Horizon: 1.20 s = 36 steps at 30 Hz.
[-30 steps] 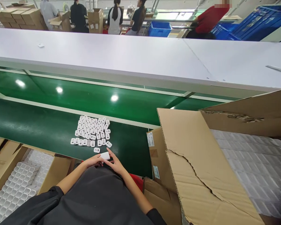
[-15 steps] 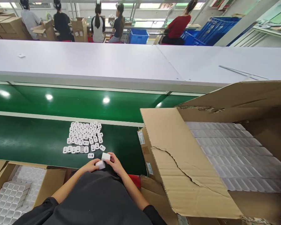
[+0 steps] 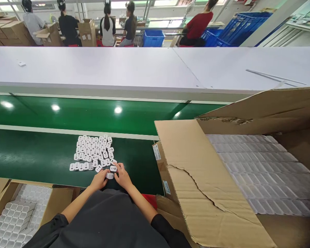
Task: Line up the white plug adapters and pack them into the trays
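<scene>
Small white plastic blocks, each with two dark slots on its top face, lie in rough rows on the dark green surface. My left hand is closed at the near edge of this group, its fingertips on one block that faces slots up. Just across from it, my right hand has its thumb and fingers apart around the right side of another block. The tip of a right finger reaches a tilted block behind. One loose block sits at an angle above the left fingers.
A big open carton on the right holds rows of translucent-looking pieces. At lower left, another carton contains stacked white pieces. A white shelf runs across behind the green belt. Several people sit farther back.
Both hands held white blocks near my body; those blocks are now farther forward at the group's near edge, slots up. The right fingers have spread. A loose block turned and shifted slightly left.
</scene>
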{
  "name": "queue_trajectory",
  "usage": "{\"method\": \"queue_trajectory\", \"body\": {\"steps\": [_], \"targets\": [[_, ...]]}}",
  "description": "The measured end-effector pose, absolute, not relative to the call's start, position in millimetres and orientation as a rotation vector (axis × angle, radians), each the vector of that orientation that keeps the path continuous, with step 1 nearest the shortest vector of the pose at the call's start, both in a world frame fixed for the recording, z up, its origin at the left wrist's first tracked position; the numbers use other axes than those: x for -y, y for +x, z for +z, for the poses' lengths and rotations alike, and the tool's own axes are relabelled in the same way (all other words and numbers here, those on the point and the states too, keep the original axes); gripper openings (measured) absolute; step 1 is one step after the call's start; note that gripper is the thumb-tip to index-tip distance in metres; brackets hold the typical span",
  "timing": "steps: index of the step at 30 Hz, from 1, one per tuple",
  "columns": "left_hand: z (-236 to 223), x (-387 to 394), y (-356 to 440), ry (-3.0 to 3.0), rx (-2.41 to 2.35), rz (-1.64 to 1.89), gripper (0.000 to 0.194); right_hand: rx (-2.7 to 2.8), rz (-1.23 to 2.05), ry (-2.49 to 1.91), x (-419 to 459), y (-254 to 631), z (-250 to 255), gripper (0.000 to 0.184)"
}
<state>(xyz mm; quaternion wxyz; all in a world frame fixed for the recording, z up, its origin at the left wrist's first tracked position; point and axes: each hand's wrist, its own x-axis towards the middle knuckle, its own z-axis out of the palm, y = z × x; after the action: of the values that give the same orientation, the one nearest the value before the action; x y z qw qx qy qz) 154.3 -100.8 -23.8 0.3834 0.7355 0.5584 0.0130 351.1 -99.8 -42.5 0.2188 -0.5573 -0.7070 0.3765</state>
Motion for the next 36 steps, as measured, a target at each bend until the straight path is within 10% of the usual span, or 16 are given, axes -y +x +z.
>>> {"method": "queue_trajectory", "body": {"steps": [8, 21, 31, 36], "targets": [[-32.0, 97.8, 163.3, 2.148, -1.391, 0.005, 0.044, 2.068, 0.976, -1.443, 110.2, 351.1, -50.5, 0.032], [-45.3, 87.6, 165.6, 2.463, -1.359, 0.059, 0.052, 1.920, 1.059, -1.594, 121.5, 393.9, 18.4, 0.036], [-35.0, 71.7, 166.3, 2.671, -1.509, -0.106, 0.045, 2.022, 1.446, -1.426, 259.3, 549.5, 259.1, 0.041], [-23.7, 72.4, 171.0, 2.658, -1.631, 0.020, 0.041, 1.905, 1.107, -1.707, 197.8, 644.8, 351.9, 0.039]]}}
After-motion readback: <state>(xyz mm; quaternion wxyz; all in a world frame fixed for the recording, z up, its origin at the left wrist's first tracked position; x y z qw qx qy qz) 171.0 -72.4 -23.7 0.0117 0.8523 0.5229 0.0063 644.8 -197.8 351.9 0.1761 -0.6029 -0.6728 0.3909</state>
